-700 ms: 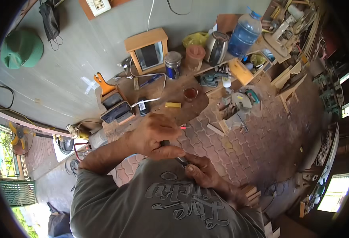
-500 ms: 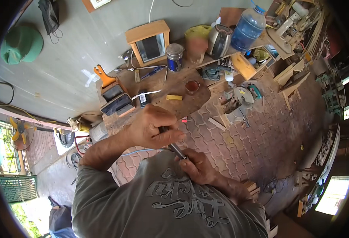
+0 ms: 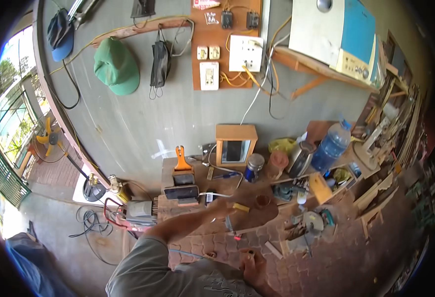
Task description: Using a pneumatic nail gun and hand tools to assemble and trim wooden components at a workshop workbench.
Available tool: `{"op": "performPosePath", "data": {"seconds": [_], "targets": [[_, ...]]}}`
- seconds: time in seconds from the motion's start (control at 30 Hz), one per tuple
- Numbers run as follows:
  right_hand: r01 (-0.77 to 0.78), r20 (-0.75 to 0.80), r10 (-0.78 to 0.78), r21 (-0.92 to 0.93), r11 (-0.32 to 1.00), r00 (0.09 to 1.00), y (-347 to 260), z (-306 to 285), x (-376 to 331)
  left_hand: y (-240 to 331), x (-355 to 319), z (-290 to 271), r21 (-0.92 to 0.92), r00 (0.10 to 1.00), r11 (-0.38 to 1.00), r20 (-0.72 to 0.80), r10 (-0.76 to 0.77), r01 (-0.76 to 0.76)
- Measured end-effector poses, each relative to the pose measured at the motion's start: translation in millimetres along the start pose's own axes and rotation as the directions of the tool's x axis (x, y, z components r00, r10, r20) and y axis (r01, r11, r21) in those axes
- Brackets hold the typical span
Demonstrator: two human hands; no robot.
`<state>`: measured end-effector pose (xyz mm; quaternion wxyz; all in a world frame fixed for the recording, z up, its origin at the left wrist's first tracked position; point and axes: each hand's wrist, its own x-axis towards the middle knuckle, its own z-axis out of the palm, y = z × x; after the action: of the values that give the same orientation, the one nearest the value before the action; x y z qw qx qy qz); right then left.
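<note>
My left arm stretches over the wooden bench top (image 3: 272, 220). My left hand (image 3: 221, 209) is beside a small yellow block (image 3: 241, 207); blur hides its fingers, so I cannot tell whether it grips anything. A thin bluish-grey object (image 3: 229, 225) shows just below that hand, close to a small red piece (image 3: 237, 237). Low in front of my body, my right hand (image 3: 253, 268) is closed in a fist. A round end shows at its top, but what it holds is unclear. A glass of reddish-brown liquid (image 3: 262, 200) stands right of the block.
Along the bench stand a phone (image 3: 181, 192), a wood-framed box (image 3: 236, 143), a blue jar (image 3: 253, 168), a kettle (image 3: 301, 159) and a large water bottle (image 3: 331, 147). A circular saw (image 3: 314, 222) sits at right. A compressor (image 3: 141, 213) and black cable (image 3: 94, 222) lie left.
Both hands held a dark metal rod together in front of my chest; now they are apart. My left hand has reached forward to the bench. The view has tilted up, showing more wall.
</note>
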<state>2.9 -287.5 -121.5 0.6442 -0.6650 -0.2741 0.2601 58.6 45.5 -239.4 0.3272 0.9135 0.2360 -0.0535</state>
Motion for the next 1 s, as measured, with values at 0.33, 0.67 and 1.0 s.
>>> {"op": "performPosePath", "data": {"seconds": [0.33,0.67,1.0], "targets": [[-0.153,-0.047,0.147,-0.147,0.977,0.988,16,-12,7,63,-20,-147,0.373,0.959,0.905,-0.111,0.262,-0.204],[-0.313,-0.217,0.364,0.237,0.92,0.906,-45,12,37,164,-37,-701,-0.265,0.19,0.339,-0.953,-0.237,-0.903],[-0.231,-0.24,0.246,0.088,0.969,0.939,4,28,45,64,14,-917,-0.145,0.223,0.46,-0.968,0.118,-0.876]]}}
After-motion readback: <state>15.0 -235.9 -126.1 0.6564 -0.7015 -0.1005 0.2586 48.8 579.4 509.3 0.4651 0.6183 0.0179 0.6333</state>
